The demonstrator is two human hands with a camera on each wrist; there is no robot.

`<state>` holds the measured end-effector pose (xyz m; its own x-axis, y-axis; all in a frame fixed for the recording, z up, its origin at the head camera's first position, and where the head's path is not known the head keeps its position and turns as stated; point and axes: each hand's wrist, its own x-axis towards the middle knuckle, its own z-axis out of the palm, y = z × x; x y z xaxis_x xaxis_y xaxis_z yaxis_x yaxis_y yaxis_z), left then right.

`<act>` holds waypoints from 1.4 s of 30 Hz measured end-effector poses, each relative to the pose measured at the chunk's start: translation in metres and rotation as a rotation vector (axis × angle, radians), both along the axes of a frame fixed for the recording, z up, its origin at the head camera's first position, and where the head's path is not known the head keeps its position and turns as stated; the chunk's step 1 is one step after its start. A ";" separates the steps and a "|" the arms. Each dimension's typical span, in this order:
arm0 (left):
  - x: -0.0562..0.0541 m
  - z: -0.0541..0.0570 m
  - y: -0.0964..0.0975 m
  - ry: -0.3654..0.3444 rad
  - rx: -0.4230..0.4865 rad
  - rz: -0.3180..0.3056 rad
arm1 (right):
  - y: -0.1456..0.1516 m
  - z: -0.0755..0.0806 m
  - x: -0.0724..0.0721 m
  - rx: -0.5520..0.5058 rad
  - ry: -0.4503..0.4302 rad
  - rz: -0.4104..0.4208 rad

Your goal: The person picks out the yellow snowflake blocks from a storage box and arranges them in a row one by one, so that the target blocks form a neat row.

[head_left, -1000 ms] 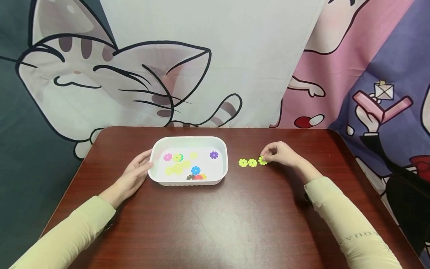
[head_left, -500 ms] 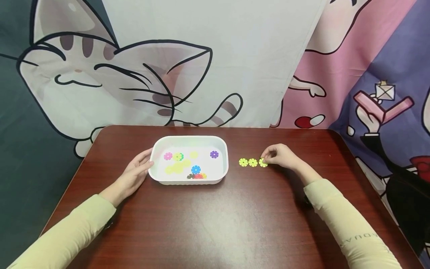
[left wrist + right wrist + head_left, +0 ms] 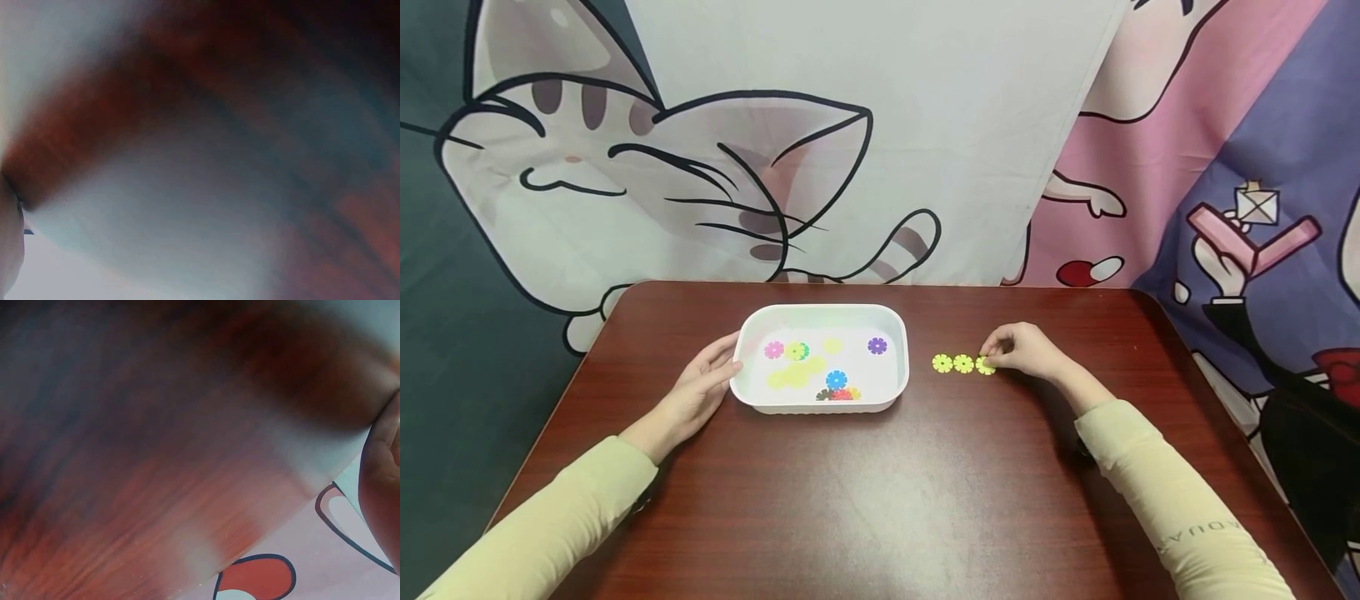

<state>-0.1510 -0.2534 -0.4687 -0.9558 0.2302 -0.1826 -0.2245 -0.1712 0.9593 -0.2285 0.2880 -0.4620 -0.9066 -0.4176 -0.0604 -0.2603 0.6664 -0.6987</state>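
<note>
On the table, two yellow-green flower-shaped plastic discs, a left one [image 3: 942, 363] and a middle one [image 3: 963, 363], lie in a row right of the white tray [image 3: 820, 408]. My right hand [image 3: 1024, 347] pinches a third yellow-green flower disc [image 3: 983, 367] at the right end of that row, its fingertips covering part of it. My left hand [image 3: 698, 388] grips the tray's left end, thumb over the rim and fingers along the outside. Both wrist views are blurred and show only an edge of each hand.
Inside the tray lie several flower discs: a pink one [image 3: 774, 350], a purple one [image 3: 877, 346], a blue one [image 3: 837, 380], and yellow, red and black ones. The brown wooden table [image 3: 865, 500] ends at a cartoon-printed cloth [image 3: 970, 150] behind it.
The third yellow-green disc has settled level with the other two as my right hand lowered slightly toward me. The left hand and tray hold still.
</note>
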 end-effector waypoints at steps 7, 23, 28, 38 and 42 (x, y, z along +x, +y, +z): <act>0.001 -0.002 0.000 0.005 -0.014 -0.001 | 0.000 0.002 0.002 0.008 -0.011 -0.003; -0.002 -0.003 0.001 0.022 -0.007 -0.006 | -0.007 0.020 -0.007 -0.001 0.009 0.012; -0.002 -0.003 0.000 0.022 -0.009 -0.003 | -0.025 0.031 -0.011 0.003 0.046 0.018; -0.001 -0.002 0.000 0.004 -0.004 -0.001 | -0.079 0.051 -0.020 -0.052 0.116 0.069; 0.000 -0.001 0.000 0.010 -0.005 -0.002 | -0.103 0.057 -0.023 -0.071 0.140 0.085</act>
<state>-0.1513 -0.2536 -0.4699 -0.9572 0.2311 -0.1740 -0.2149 -0.1656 0.9625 -0.2514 0.1854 -0.4051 -0.8652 -0.4921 0.0963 -0.4120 0.5881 -0.6960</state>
